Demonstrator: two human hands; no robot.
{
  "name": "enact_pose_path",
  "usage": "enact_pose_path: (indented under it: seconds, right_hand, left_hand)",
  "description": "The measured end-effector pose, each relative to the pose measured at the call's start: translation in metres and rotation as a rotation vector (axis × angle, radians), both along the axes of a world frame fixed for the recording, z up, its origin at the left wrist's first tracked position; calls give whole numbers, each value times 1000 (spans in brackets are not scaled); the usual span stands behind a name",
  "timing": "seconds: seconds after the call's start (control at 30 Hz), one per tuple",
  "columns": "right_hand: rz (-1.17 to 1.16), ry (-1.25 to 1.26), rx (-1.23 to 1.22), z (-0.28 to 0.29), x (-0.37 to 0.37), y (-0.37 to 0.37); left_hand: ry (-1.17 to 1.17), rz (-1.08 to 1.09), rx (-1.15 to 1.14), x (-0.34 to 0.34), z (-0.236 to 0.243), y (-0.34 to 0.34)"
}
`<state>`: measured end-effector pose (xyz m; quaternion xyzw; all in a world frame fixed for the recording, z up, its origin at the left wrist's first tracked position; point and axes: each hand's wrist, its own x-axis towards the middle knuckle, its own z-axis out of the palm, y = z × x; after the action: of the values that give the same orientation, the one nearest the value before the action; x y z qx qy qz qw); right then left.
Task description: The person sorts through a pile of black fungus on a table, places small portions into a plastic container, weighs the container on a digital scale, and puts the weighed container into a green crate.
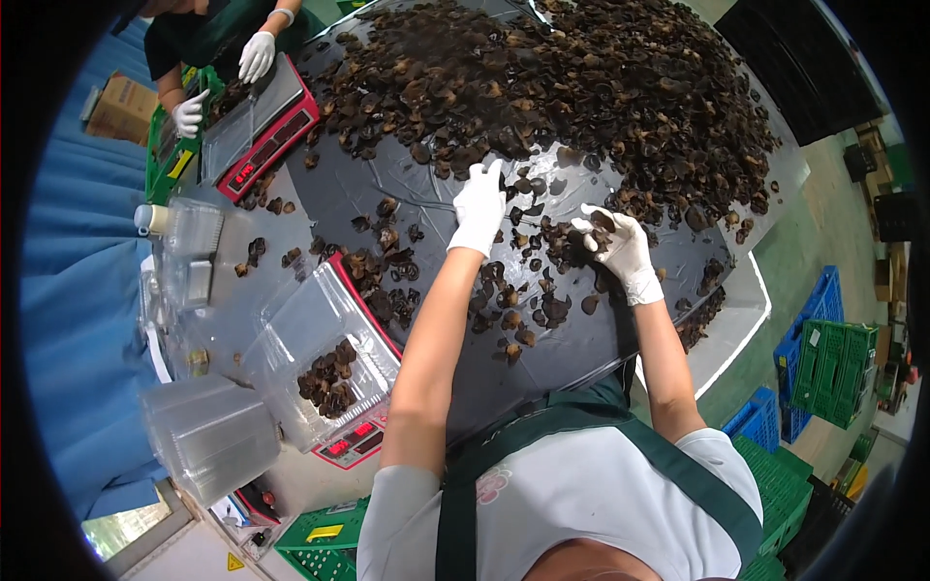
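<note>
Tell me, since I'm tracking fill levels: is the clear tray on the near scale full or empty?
Partly filled: the tray on the scale holds a small heap of dark mushrooms in one corner; the rest is bare.

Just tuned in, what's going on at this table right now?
A person in white gloves reaches into a big pile of dark dried mushrooms. The right hand holds a few pieces; the left hand rests on the heap's edge. A clear tray on a red scale is partly filled. A co-worker's gloved hands work at another scale.
</note>
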<state>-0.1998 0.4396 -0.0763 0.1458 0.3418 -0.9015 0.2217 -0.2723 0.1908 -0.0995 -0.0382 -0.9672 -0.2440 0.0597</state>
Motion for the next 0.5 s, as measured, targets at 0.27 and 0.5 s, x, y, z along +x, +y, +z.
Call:
enact_pose_path:
  seconds: [0.27,0.5]
  right_hand:
    - [237,177,805,35,-19,-36]
    - [426,733,1854,-6,-89,-99]
  left_hand:
    - [183,49,618,16,-26,-28]
    - [-549,366,2061,92,13,-58]
